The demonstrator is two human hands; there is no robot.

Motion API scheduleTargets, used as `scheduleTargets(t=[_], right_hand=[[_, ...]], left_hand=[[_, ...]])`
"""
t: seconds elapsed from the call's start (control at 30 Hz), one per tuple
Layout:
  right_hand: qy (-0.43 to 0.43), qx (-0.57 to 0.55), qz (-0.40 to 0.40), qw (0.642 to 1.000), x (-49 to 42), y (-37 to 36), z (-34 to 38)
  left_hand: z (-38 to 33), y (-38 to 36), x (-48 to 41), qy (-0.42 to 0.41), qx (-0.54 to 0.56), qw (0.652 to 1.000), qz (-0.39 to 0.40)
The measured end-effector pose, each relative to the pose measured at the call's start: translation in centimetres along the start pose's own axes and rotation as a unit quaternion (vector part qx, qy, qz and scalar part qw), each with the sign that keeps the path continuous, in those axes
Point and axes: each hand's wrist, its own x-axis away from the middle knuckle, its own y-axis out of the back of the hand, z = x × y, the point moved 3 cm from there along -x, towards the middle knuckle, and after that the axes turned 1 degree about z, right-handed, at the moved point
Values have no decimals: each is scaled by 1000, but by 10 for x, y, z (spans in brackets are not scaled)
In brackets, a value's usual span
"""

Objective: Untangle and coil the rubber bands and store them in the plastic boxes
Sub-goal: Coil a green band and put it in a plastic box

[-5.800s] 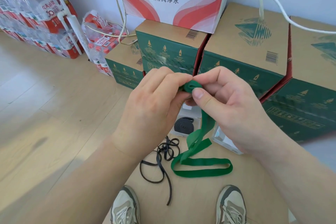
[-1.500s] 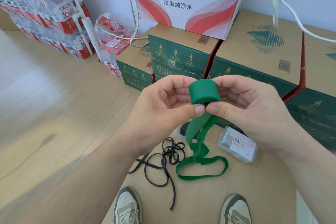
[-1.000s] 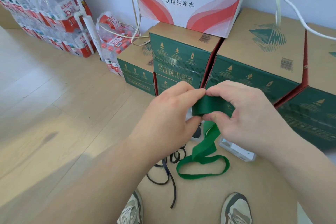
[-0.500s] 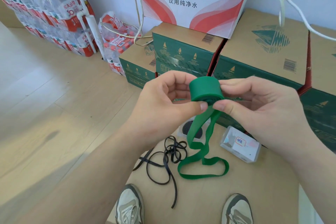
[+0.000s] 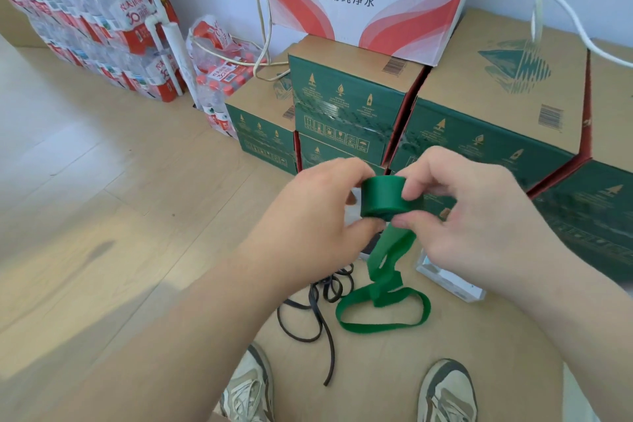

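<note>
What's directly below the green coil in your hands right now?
Its unrolled tail hangs from the green coil to a loop on the cardboard. The tangled black band lies beside it. A clear box shows partly under the right hand; its contents are hidden.

Green rubber band (image 5: 385,197) — a wide, flat strip, partly wound into a tight roll that is pinched between the left-hand fingers (image 5: 342,173) and the right-hand fingers (image 5: 419,178). Its loose tail hangs below them and ends in a flat loop. Black rubber band (image 5: 318,305) — thin and tangled, lying below the left-hand fingers. Clear plastic box (image 5: 448,279), partly hidden, below the right-hand fingers.
</note>
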Motion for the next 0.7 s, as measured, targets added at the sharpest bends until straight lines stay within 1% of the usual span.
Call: scheduleTargets(t=[0.03,0.1,0.17,0.23,0.37,0.43,0.5,0.57,0.63,0.7], right_hand=[[5,20,5,1000,-1,-2,1],[21,50,6,999,-3,-3,2],[30,68,6,997,-3,-4,3],[32,77,12,996,-2,-6,3],[53,97,7,994,1,-11,4],[69,86,-15,994,3,-8,7],[75,70,-40,994,3,-3,9],[76,42,-61,994,1,4,7],[70,2,-59,996,-1,7,3],[58,-28,-27,998,-2,7,1]], left_hand=[[-3,-2,1,-27,-60,998,-16],[-8,-3,-1,-57,-105,992,-30],[-10,-3,-2,-57,-115,991,-27],[-8,-2,-2,-43,-92,995,-22],[1,2,-3,-7,-22,1000,-21],[5,6,-4,34,71,997,-18],[10,12,-4,89,183,979,-18],[13,16,-5,115,266,957,-25],[13,17,-3,121,311,943,-19],[11,15,-2,121,331,936,-6]])
